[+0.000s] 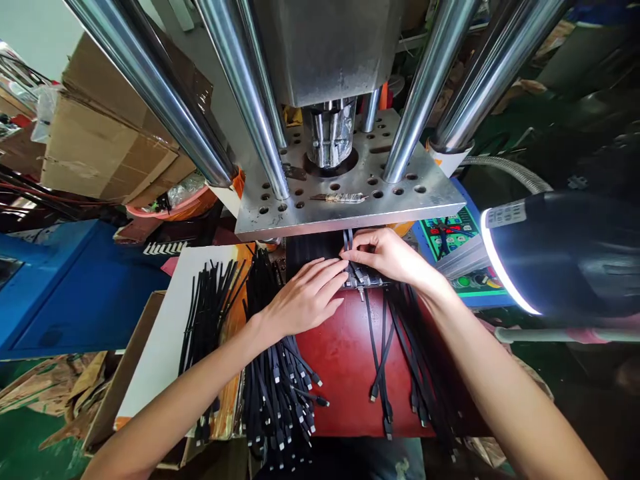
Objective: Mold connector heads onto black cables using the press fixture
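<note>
Steel rods [245, 93] rise beyond left hand [305, 297] and right hand [390, 257] amid cables [277, 373].

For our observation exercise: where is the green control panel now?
In the head view, the panel sits on the right, partly behind the black lamp with a glowing white ring.

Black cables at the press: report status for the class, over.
Right hand at the black cables, grip unclear. Left hand alongside, fingers extended. Steel plate overhangs, partly hiding the cables.
</note>
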Available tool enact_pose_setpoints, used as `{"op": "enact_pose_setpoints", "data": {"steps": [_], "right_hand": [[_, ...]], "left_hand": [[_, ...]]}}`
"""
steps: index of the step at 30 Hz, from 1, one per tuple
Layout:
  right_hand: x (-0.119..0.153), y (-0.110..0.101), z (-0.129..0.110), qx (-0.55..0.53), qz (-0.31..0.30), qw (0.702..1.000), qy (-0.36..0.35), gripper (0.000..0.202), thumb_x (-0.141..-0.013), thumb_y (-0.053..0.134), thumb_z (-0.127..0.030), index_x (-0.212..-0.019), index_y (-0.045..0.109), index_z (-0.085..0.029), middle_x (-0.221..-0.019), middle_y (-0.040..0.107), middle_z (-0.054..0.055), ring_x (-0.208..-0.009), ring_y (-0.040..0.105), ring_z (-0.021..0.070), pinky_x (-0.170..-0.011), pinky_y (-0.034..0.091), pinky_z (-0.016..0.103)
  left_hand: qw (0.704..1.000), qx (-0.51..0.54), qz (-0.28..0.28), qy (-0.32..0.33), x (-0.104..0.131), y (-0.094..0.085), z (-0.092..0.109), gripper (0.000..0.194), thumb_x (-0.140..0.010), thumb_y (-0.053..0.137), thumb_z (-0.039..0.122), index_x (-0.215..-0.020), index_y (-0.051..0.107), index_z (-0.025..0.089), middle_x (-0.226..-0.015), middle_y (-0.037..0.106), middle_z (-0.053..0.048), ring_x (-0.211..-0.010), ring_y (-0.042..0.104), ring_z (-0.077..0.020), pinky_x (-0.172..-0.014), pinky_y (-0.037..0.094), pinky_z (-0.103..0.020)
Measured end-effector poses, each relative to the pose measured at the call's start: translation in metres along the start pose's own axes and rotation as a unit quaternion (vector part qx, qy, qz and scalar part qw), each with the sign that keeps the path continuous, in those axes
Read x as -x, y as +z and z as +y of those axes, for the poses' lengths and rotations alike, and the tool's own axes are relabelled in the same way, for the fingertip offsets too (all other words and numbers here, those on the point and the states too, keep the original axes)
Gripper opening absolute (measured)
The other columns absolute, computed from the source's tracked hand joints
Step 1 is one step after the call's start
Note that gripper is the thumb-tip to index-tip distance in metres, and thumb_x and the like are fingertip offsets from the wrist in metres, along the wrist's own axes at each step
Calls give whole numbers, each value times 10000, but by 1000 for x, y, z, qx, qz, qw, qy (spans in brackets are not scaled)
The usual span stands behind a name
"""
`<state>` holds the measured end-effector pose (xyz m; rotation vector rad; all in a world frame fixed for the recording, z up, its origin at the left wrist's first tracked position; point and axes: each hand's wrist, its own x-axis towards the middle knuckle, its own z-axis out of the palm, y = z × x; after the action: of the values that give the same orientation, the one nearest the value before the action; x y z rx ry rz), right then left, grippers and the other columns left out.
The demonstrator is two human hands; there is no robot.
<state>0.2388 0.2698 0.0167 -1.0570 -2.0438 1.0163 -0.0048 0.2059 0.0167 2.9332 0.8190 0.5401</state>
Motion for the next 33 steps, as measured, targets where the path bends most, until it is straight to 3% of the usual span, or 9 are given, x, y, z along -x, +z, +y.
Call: {"op": "enact_pose_setpoints", "data": {"steps": [5, 9, 12, 16, 21, 25, 27, 29, 33], "right_hand": [[-2, 2, 2, 1, -1, 1000, -31, 393, -985, 683, -505, -815, 810, -174, -815, 759, 49, -725, 649, 179, -719, 457, 308], [-3, 5, 3, 25, 57, 996, -59, 384, -994, 681, -475, -764, 788, -186, -788, 734, 46, -726, 646, 182, -734, 458, 319], [1, 5, 4, 13, 79, 996, -39, 379, -967, 701, -488, -737, 742, -189, -785, 728, 38, -688, 605, 169, -702, 450, 312], [5, 1, 6, -37, 55, 998, 12, 380, -901, 737, -550, -782, 688, -193, -795, 716, 22, -599, 508, 134, -595, 416, 284], [2, 5, 3, 0, 74, 997, 22, 326, -898, 721, -474, -735, 625, -208, -857, 742, 45, -620, 539, 148, -634, 459, 309], [24, 15, -7, 115, 183, 976, 8, 197, -974, 623, -295, -1083, 752, -193, -996, 729, 87, -811, 643, 223, -779, 524, 364], [42, 21, -14, 220, 163, 962, -12, 328, -1014, 509, -205, -1195, 782, -190, -1020, 694, 111, -882, 650, 249, -805, 534, 372], [55, 26, -19, 325, 103, 940, -9, 421, -1029, 441, -156, -1241, 804, -188, -1005, 667, 132, -871, 629, 263, -785, 521, 378], [41, 28, -18, 440, 76, 894, 36, 484, -1056, 417, -174, -1401, 754, -196, -1017, 666, 163, -872, 619, 292, -780, 489, 395]], "left_hand": [[999, -23, 23, 10, 1, 1, -1, 321, -1083, 522, 218, -1362, 652, 125, -1474, 672, -209, -1436, 614, -310, -1186, 557, -547], [998, -66, 12, 11, -2, 4, 3, 350, -1080, 493, 163, -1388, 653, 118, -1440, 717, -176, -1432, 623, -287, -1194, 539, -507], [993, -113, -34, -11, -6, 5, 11, 405, -1092, 548, 291, -1422, 638, 75, -1510, 669, -211, -1485, 569, -329, -1240, 469, -519], [987, -132, -74, -55, -10, 3, 26, 643, -1076, 562, 539, -1529, 568, 83, -1633, 549, -228, -1536, 501, -378, -1280, 382, -557], [983, -141, -66, -98, -13, 7, 41, 589, -1099, 516, 518, -1542, 571, 134, -1649, 538, -204, -1553, 487, -360, -1291, 363, -557], [976, -157, -51, -143, -14, 16, 53, 585, -1098, 531, 487, -1555, 549, 122, -1673, 492, -238, -1574, 458, -380, -1275, 373, -591], [975, -149, -54, -154, -16, 19, 58, 638, -1085, 544, 514, -1564, 529, 92, -1683, 459, -271, -1587, 434, -398, -1278, 357, -613], [977, -126, -58, -162, -19, 19, 60, 712, -1076, 530, 553, -1571, 503, 43, -1683, 439, -302, -1598, 409, -414, -1284, 341, -626], [978, -65, -49, -194, -35, 14, 44, 725, -1099, 440, 510, -1583, 452, -30, -1681, 433, -315, -1605, 395, -408, -1301, 320, -619]]}}
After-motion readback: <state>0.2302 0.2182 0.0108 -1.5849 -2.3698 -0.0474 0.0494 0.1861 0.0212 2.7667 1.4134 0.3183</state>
